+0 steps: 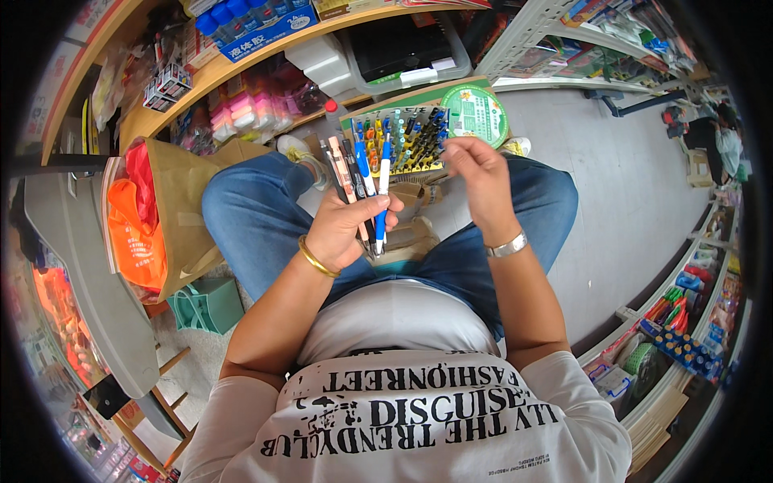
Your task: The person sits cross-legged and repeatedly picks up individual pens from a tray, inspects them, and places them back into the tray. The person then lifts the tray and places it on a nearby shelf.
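My left hand (350,223) grips a fanned bunch of pens above my lap. In it are a blue-and-white pen (383,193) under the thumb, another blue-and-white pen (363,160), a peach-coloured pen (340,163) and some black ones. My right hand (485,181) hovers at the right edge of a pen display box (423,171), thumb and forefinger close together. Whether anything is pinched between those fingertips cannot be made out. The box stands between my knees and holds rows of upright pens in yellow, orange, pale teal and black. A green-and-white printed card (477,118) rises at its back.
A brown paper bag (187,217) with orange and red plastic bags stands left, near a teal box bag (208,306). A wooden shelf (199,84) with glue bottles (229,21) curves ahead. Stocked shelving (682,290) lines the right. A person (718,145) is far right.
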A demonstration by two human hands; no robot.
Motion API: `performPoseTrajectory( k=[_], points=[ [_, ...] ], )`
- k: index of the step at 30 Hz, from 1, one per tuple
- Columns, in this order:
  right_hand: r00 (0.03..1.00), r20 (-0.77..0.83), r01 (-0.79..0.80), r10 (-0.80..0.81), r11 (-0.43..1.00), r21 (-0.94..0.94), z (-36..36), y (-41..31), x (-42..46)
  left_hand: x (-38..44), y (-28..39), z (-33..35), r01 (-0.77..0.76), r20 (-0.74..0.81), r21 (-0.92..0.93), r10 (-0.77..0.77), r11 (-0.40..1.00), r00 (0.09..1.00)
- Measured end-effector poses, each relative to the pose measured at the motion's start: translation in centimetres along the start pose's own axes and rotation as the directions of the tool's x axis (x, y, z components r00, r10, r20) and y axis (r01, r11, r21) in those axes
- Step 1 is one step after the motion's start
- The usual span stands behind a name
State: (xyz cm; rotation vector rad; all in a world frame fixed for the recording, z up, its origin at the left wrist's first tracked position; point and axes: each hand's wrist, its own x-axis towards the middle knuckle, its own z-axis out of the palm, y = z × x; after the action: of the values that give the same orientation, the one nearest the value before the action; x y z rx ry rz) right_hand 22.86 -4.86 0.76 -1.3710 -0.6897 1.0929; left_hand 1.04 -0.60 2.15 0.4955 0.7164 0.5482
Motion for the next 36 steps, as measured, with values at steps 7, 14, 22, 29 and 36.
performPoseTrajectory(
  k=[7, 14, 22, 29, 36],
  points=[
    [0.967, 0.239, -0.119, 0.089, 0.986, 0.114, 3.7, -0.1, -2.5, -0.3, -0.5, 0.6, 0.057, 0.043, 0.146, -0.064, 0.988, 0.997],
    [0.97, 0.228, -0.119, 0.085, 0.983, 0.138, 1.9, -0.5, -1.6, -0.1, -0.4, 0.2, 0.143, -0.004, 0.121, -0.144, 0.982, 0.99],
    [0.97, -0.162, 0.196, -0.183, 0.978, 0.069, -2.4, -2.8, 1.0, 0.5, -0.8, -1.1, 0.047, -0.077, 0.037, -0.044, 0.998, 0.996],
    [0.884, -0.102, 0.383, -0.457, 0.831, -0.403, -2.3, -2.3, 3.4, 0.4, -0.6, -1.0, 0.052, -0.041, -0.046, -0.054, 0.998, 0.998],
    [0.828, 0.073, 0.449, -0.555, 0.58, -0.68, -1.4, -0.9, 5.4, 0.3, -0.5, -1.3, 0.041, 0.005, 0.001, -0.041, 0.999, 0.999]
  ],
)
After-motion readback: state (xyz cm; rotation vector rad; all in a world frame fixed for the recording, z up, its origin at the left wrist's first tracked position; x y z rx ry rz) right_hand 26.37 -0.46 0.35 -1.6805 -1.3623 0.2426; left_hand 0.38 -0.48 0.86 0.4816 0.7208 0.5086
